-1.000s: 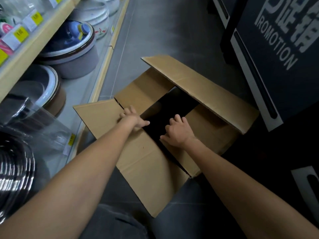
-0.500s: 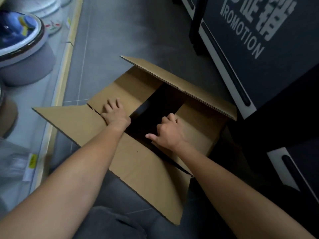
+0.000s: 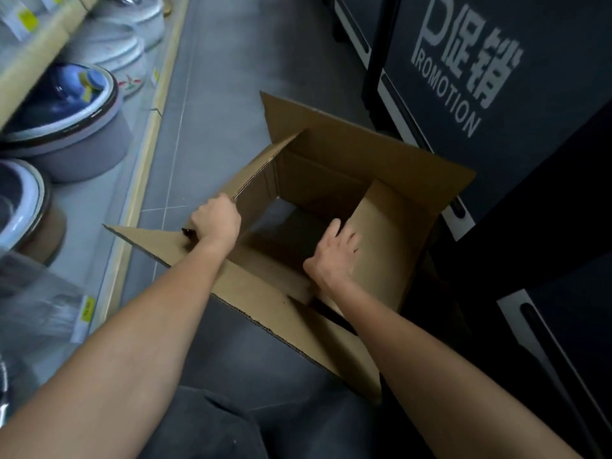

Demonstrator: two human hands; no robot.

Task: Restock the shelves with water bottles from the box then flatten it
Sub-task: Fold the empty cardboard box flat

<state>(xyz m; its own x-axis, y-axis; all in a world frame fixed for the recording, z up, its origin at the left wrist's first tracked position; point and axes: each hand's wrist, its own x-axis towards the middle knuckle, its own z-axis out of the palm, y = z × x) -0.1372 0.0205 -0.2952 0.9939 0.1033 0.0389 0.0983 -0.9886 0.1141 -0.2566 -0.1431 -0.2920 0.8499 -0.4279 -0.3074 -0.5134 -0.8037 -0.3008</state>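
Flattening seems in hand: the box (image 3: 331, 160), no bottles visible inside, sits at centre. The left hand (image 3: 217, 221) grips its nine-o'clock wall; the right hand (image 3: 334, 251), fingers straight, presses the three-o'clock flap. The next move is probably to collapse the walls.

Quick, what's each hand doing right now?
Left hand: grips the left wall's top edge of the brown cardboard box.
Right hand: open, fingers straight, reaching into the box's open top.
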